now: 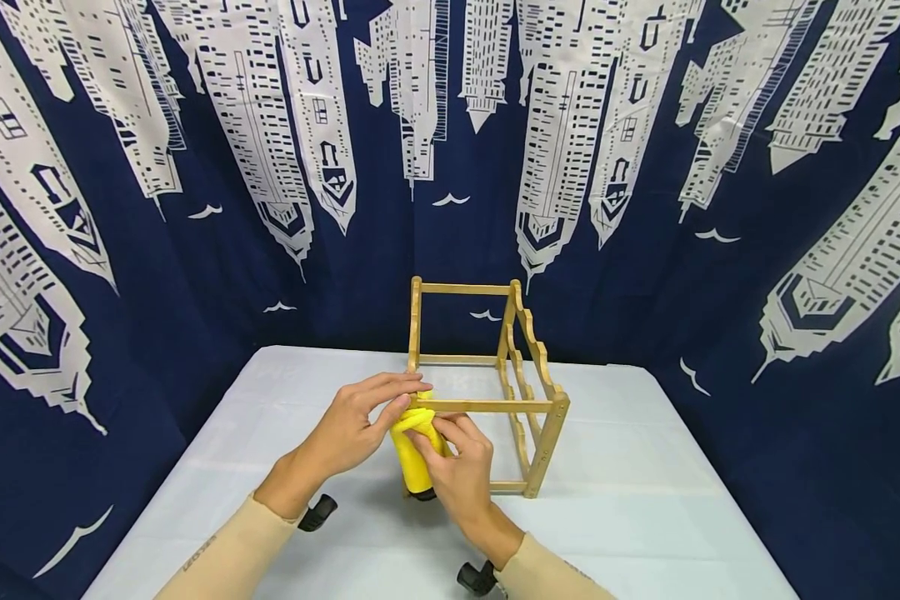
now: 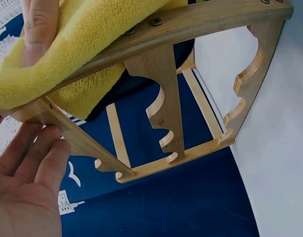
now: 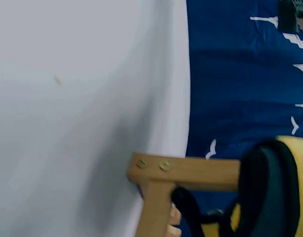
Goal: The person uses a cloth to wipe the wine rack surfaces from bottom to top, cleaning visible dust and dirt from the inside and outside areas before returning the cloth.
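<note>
With both forearms extended from the desk's (image 1: 645,500) near side, the wooden rack (image 1: 495,406) is held at a near corner by the left hand (image 1: 352,425). The yellow cloth (image 1: 412,462), draped over a rail between the hands, is pinched by the right hand (image 1: 461,471).

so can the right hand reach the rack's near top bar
Probably yes: the right hand, pinching the yellow cloth, is close by, and the near top bar looks mostly bare.
</note>
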The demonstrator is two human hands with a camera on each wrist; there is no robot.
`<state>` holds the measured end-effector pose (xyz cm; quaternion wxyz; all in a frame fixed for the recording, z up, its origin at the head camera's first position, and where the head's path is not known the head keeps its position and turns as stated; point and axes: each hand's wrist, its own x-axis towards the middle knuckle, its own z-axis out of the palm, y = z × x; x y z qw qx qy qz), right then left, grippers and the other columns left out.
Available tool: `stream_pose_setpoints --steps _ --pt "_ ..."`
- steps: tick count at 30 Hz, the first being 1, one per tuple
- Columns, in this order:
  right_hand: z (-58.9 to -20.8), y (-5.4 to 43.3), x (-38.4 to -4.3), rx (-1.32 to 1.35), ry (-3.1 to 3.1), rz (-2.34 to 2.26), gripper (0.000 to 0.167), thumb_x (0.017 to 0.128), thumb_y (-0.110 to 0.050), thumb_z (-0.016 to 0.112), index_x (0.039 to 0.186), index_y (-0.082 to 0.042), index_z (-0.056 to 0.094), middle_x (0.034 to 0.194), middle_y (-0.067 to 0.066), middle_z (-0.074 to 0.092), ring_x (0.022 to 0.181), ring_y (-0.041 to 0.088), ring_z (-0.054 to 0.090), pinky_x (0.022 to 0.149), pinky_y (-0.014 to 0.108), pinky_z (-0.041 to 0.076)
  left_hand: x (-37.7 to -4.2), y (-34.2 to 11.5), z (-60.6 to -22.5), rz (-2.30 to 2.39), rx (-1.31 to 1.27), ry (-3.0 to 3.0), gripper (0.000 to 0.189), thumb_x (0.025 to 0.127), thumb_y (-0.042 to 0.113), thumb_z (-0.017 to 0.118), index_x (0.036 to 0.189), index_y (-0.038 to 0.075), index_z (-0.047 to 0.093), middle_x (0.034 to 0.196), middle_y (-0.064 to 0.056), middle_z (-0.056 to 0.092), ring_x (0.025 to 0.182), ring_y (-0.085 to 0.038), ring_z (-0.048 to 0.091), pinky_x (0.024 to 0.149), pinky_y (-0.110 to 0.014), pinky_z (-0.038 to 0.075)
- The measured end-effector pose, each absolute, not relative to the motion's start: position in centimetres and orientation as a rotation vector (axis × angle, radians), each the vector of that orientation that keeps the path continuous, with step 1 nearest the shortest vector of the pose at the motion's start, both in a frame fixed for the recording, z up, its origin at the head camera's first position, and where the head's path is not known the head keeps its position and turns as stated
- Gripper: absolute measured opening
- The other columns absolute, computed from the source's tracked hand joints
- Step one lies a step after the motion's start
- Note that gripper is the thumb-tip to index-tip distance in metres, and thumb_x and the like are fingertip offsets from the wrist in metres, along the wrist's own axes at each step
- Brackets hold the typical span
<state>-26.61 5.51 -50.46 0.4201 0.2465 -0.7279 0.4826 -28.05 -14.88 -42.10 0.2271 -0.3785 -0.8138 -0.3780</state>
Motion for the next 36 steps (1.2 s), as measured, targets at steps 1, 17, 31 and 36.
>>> stream_pose_setpoints --steps 1,17,31,36 --pt "-50.3 5.6 -26.6 0.609 -1.846 1.189 0.023 0.088 -0.009 0.104 0.106 -0.005 0.090 0.099 0.009 0.081 0.087 0.022 0.080 0.080 0.021 0.070 -28.1 -14.9 -42.1 -1.039 -1.043 -2.246 0.033 0.119 0.014 0.065 0.147 0.023 0.081 0.154 -0.002 0.079 0.146 -0.031 0.076 0.119 -0.060 0.066" --pt "-52.3 6.9 -26.2 0.554 -2.640 0.956 0.037 0.083 -0.029 0.110 0.075 -0.014 0.077 0.073 -0.008 0.061 0.064 -0.002 0.048 0.055 0.018 0.045 -27.7 -15.3 -42.1 -1.047 -1.001 -2.283 0.032 0.121 0.017 0.063 0.146 0.026 0.081 0.154 0.001 0.079 0.146 -0.028 0.076 0.118 -0.058 0.066" --pt "-51.3 7.1 -26.4 0.645 -2.391 1.042 0.028 0.087 -0.012 0.103 0.077 -0.012 0.077 0.072 -0.006 0.062 0.064 -0.004 0.046 0.055 0.015 0.045 -28.2 -14.7 -42.0 -1.059 -1.008 -2.258 0.032 0.120 0.016 0.066 0.146 0.026 0.082 0.153 -0.002 0.080 0.145 -0.030 0.076 0.116 -0.059 0.067" --pt "-50.1 7.0 -25.9 0.608 -2.244 1.134 0.026 0.089 -0.012 0.103 0.081 -0.012 0.078 0.077 -0.007 0.064 0.066 -0.001 0.054 0.058 0.017 0.054 -28.0 -14.5 -41.9 -1.069 -1.011 -2.261 0.032 0.119 0.016 0.067 0.147 0.026 0.082 0.153 0.000 0.080 0.146 -0.029 0.076 0.117 -0.058 0.067"
